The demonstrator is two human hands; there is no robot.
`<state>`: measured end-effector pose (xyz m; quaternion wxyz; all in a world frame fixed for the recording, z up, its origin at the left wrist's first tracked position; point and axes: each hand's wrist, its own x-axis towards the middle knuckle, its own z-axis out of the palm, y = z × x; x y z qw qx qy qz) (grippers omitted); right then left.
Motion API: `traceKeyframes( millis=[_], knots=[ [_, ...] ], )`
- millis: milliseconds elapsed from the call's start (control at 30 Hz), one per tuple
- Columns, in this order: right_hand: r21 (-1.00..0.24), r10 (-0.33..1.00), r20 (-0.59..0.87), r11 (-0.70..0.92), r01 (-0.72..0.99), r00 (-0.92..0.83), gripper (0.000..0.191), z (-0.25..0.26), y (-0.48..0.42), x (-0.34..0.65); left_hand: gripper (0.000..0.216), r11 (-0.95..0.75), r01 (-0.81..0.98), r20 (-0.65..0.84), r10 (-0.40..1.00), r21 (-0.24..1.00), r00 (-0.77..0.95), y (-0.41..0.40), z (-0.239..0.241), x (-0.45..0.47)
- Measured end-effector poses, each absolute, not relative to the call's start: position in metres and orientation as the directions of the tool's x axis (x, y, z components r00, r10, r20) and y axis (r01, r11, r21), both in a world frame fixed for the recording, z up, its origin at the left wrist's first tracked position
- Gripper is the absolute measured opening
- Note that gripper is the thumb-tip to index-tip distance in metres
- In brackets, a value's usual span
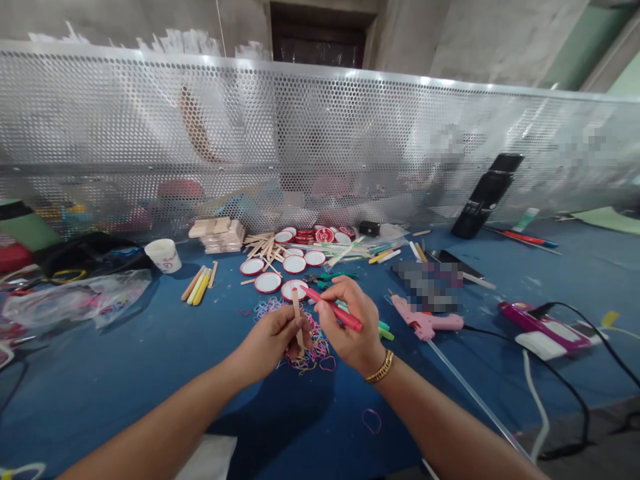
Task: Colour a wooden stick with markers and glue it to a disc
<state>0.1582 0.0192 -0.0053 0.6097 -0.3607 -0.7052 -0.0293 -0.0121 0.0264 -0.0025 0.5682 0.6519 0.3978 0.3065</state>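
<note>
My left hand (280,333) pinches a wooden popsicle stick (297,313) upright, its top end coloured red. In my right hand (353,327) is a red marker (335,309), its tip close to the top of the stick; I cannot tell whether they touch. A gold bracelet (381,368) circles my right wrist. Under both hands lies a loose heap of colourful rubber bands (320,347). Just beyond them are several round lids (268,283) with red rims and white insides. Part of the stick is hidden by my left fingers.
A pink glue gun (425,321) with a cord lies to the right, near a phone (457,263). Stacked popsicle sticks (217,235), a paper cup (163,256) and coloured sticks (199,287) are at the left. A black bottle (485,197) leans against the perforated metal screen (325,133).
</note>
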Motion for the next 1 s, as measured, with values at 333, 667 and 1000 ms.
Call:
traceKeyframes(
  millis=[333,667,1000],
  knots=[
    [-0.382,0.471,0.880,0.783,0.490,-0.066,0.012,-0.003,0.016,0.155,0.039,-0.140,0.189,0.034,0.878,0.972,0.478,0.028,-0.007,-0.012],
    [-0.395,0.464,0.886,0.757,0.521,-0.002,0.007,-0.006,0.009,0.156,0.032,-0.121,0.161,0.042,0.903,0.980,0.428,0.020,0.002,-0.010],
    [-0.405,0.492,0.870,0.743,0.533,-0.024,0.006,-0.010,0.009,0.152,0.030,-0.146,0.155,0.063,0.894,0.977,0.445,0.024,-0.004,-0.012]
  ],
)
